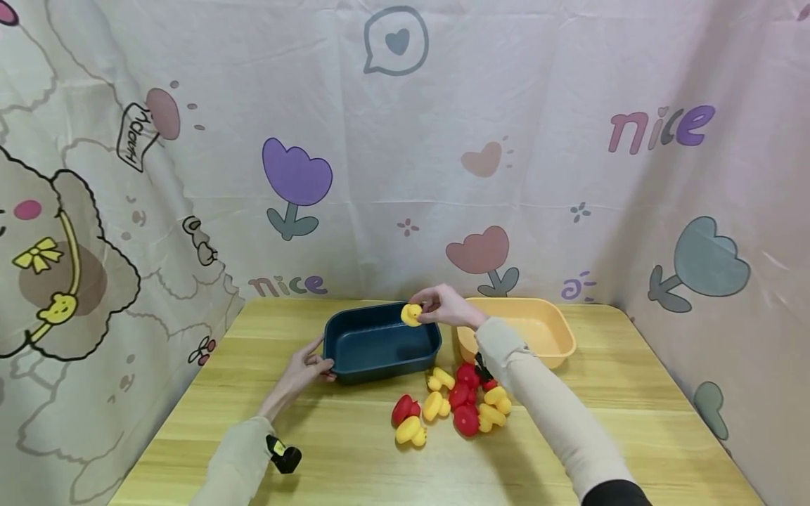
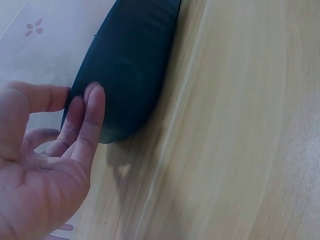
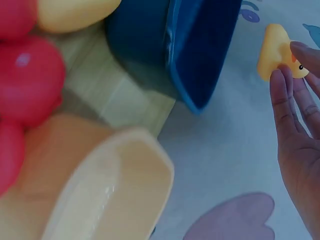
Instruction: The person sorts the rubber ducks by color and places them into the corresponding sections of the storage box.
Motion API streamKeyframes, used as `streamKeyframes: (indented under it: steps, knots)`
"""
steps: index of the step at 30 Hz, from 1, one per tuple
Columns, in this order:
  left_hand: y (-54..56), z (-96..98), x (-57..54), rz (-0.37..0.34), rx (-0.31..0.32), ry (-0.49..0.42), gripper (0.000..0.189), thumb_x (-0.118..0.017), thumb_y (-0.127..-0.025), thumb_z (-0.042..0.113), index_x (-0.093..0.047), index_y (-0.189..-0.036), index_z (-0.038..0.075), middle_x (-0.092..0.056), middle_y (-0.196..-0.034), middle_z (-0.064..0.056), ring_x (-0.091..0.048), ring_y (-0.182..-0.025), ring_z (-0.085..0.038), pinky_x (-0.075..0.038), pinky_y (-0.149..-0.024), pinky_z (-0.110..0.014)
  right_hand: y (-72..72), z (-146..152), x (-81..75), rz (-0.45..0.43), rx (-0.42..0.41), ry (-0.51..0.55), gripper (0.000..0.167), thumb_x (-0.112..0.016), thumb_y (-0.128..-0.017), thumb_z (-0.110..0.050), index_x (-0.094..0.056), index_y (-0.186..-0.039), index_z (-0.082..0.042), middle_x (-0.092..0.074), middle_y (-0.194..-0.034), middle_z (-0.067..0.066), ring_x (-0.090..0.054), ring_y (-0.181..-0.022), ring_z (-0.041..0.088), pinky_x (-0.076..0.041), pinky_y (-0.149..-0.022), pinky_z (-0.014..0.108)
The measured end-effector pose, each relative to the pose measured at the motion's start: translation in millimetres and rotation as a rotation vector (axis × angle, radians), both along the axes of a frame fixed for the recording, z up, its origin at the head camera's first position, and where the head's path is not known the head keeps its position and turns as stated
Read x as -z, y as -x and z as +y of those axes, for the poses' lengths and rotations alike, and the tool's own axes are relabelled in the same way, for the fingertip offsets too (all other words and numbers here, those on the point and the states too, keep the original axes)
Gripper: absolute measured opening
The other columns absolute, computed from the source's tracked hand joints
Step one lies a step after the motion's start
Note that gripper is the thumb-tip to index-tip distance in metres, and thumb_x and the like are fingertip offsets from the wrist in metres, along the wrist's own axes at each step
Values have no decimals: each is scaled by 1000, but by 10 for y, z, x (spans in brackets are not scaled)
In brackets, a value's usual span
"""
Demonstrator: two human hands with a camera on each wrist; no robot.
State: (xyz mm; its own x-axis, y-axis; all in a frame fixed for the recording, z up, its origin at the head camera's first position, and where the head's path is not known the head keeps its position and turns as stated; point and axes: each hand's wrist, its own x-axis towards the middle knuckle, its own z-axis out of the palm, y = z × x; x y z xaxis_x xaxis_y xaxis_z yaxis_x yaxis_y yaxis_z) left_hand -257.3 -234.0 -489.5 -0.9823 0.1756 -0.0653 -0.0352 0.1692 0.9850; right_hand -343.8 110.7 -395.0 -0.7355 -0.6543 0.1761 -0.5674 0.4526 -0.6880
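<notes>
A yellow toy duck [image 1: 411, 315] is pinched between the thumb and fingers of my right hand [image 1: 446, 307], above the right end of a dark blue rectangular bin [image 1: 386, 367]. The right wrist view shows the duck [image 3: 274, 52] with its orange beak and black eye, held at the fingertips of that hand [image 3: 300, 115]. At the bin's left end, my left hand [image 1: 301, 369] grips the rim and wall. Close up in the left wrist view, the left hand [image 2: 55, 150] has its thumb and fingers at the bin's edge [image 2: 130, 65].
Several red ducks [image 1: 466, 420] and yellow ducks [image 1: 411, 431] lie in a loose group in front of the bins. A light orange bin [image 1: 557, 358] stands at the back right, partly behind my right forearm. A printed cloth [image 1: 392, 154] hangs behind the wooden table [image 1: 329, 457].
</notes>
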Motion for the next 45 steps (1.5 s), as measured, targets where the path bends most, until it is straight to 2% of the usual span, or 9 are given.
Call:
streamKeyframes:
  steps: [5,10,17,26,33,41,45]
  knots:
    - [-4,-25,-5,-11,7,-21,77,-55,-99,-1,-11,-161,3,-63,-77,-1,-73,-76,-16,-65,-80,-33,77,-240,83,-4,5,8,34,-71,-90,-1,-67,-123,6,-70,-119,23,-72,-90,26,-64,-85,29]
    - [6,-34,-1,-7,9,-33,77,-56,-99,-1,-12,-161,3,-64,-77,-1,-72,-74,-14,-65,-80,-33,142,-444,160,-24,35,10,33,-72,-90,-2,-69,-123,3,-70,-121,21,-72,-92,26,-64,-85,28]
    - [11,-16,22,4,18,-40,77,-57,-99,0,-12,-161,2,-64,-78,0,-72,-74,-12,-65,-80,-32,158,-724,271,-94,45,17,35,-71,-91,-2,-67,-125,4,-68,-124,22,-72,-99,30,-64,-86,30]
    - [-11,6,39,-6,12,-74,77,-56,-99,-2,-11,-161,3,-60,-76,0,-71,-73,-10,-64,-76,-27,165,-1033,438,-141,50,41,33,-72,-91,-2,-68,-123,2,-69,-121,20,-72,-100,31,-63,-87,30]
    - [-15,14,22,-19,6,-72,77,-56,-99,-2,-12,-161,2,-61,-76,0,-71,-73,-10,-64,-76,-26,163,-1183,526,-132,57,42,33,-72,-90,-1,-69,-123,3,-69,-121,19,-70,-99,27,-62,-90,31]
    - [-11,8,5,-26,-14,-31,76,-57,-99,-1,-14,-161,3,-61,-76,0,-71,-73,-11,-64,-76,-27,138,-1262,548,-158,73,44,32,-73,-90,-1,-69,-122,1,-69,-121,17,-68,-94,23,-62,-90,31]
    - [-14,13,-3,-22,-13,-17,76,-57,-99,0,-14,-161,3,-63,-76,0,-71,-73,-11,-64,-77,-28,111,-1266,552,-153,70,41,35,-73,-91,-5,-68,-125,1,-68,-126,16,-69,-97,25,-63,-88,31]
